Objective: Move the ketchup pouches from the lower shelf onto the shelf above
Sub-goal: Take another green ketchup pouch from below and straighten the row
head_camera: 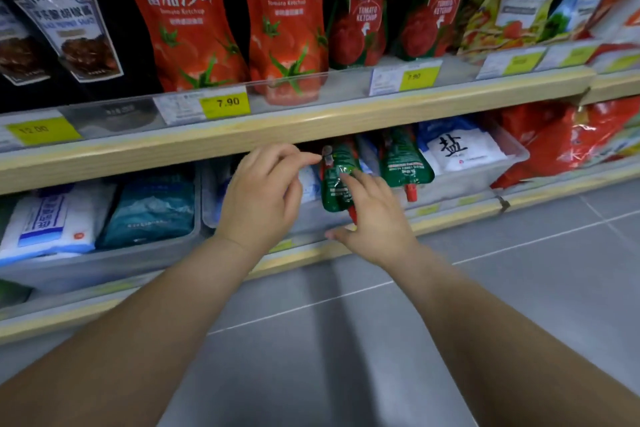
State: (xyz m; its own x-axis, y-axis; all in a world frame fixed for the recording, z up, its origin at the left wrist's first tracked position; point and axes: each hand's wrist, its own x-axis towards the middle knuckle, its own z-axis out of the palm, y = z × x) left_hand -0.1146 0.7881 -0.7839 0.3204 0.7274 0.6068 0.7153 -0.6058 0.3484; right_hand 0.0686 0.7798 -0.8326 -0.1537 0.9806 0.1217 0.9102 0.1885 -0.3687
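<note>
Two green ketchup pouches lie cap-down over the front wall of a grey bin (460, 184) on the lower shelf. The nearer pouch (335, 191) shows its red cap by my right hand's fingers. The second pouch (403, 163) lies just to its right. My left hand (263, 198) reaches under the upper shelf's wooden edge (311, 125), its index fingertip at the nearer pouch's top corner. My right hand (375, 222) rests its fingertips on that pouch's front, thumb spread out below. Neither hand has closed around it. On the upper shelf stand red ketchup pouches (287, 21).
Salt bags (457, 149) fill the grey bin behind the pouches, and another bin (104, 260) with blue and white bags stands to the left. Black sauce pouches (76, 28) stand at the upper left. Price tags (225, 102) line the upper shelf's clear rail. Grey floor tiles (485, 288) lie below.
</note>
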